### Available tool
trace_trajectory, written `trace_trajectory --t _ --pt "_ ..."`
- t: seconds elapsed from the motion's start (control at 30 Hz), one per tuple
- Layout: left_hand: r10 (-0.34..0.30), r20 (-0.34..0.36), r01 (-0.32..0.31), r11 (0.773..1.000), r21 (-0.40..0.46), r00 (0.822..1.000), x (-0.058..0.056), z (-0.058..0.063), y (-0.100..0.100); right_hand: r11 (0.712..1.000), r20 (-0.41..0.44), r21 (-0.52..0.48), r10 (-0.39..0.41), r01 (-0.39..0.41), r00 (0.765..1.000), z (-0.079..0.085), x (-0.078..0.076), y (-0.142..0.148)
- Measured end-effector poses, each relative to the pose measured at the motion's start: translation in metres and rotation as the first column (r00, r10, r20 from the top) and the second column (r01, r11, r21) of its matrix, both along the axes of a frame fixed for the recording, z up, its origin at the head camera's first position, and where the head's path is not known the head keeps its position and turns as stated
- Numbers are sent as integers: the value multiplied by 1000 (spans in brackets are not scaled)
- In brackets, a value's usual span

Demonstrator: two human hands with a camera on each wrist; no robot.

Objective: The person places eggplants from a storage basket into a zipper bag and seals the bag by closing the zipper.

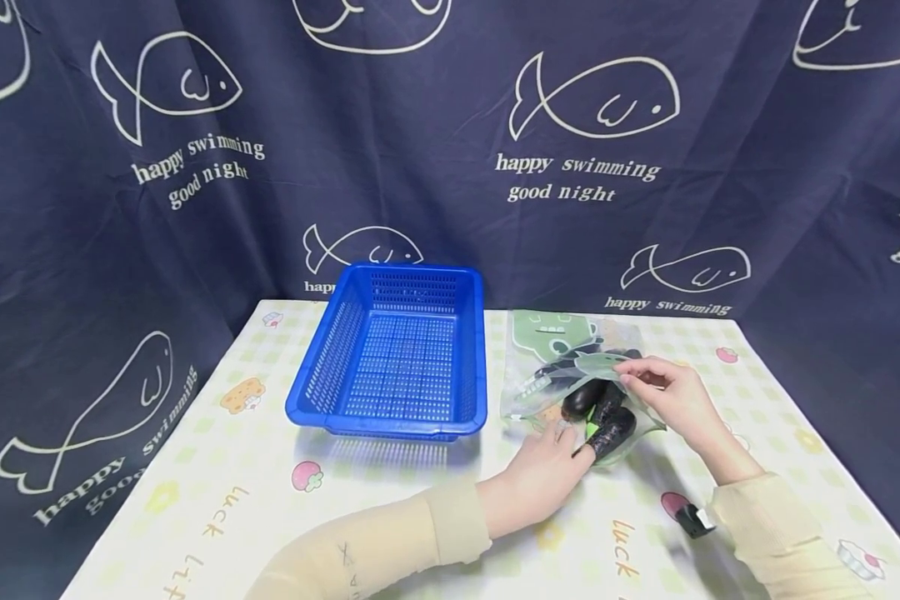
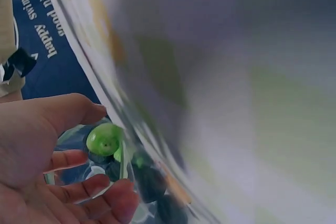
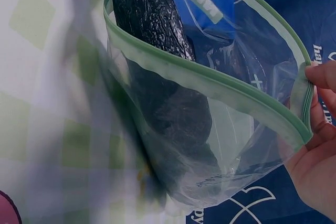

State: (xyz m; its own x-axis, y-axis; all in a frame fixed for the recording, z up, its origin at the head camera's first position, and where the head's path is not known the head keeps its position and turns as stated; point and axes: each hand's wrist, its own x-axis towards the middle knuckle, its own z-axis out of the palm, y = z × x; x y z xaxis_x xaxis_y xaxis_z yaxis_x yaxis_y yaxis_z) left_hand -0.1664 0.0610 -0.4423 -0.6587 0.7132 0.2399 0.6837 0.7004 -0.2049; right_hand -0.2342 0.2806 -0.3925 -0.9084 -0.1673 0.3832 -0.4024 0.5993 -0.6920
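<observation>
A clear zip bag [image 1: 528, 367] with a green print and green zip edges [image 3: 226, 80] lies at the right of the table, its mouth parted. Several dark eggplants [image 1: 613, 432] are in it; one with a wrinkled black skin [image 3: 152, 14] sticks out over the zip edge. My right hand [image 1: 671, 396] pinches the bag's rim between thumb and fingers and holds it up. My left hand [image 1: 536, 475] is at the mouth, thumb and fingers apart. Between them, in the left wrist view, shows a round green end [image 2: 104, 139] with dark eggplants behind it.
A blue perforated basket [image 1: 311, 367] stands left of the bag, nothing in it. A patterned cloth covers the table [image 1: 270, 467]. A dark curtain [image 1: 450, 167] with fish drawings hangs behind and at both sides. A small black device [image 1: 693, 521] is by the right sleeve.
</observation>
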Motion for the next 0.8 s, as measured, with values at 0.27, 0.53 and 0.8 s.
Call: trace_trajectory --t 0.27,0.53,0.8 --pt "-33 -16 33 999 3 999 3 -7 -3 1000 -16 21 0 0 1000 4 1 -4" --pt "-96 -54 97 995 13 994 3 -7 -1 1000 -22 10 28 -28 999 28 19 -19" --pt "-97 -28 97 995 7 995 2 -6 2 1000 -19 5 23 -23 1000 25 17 -19"
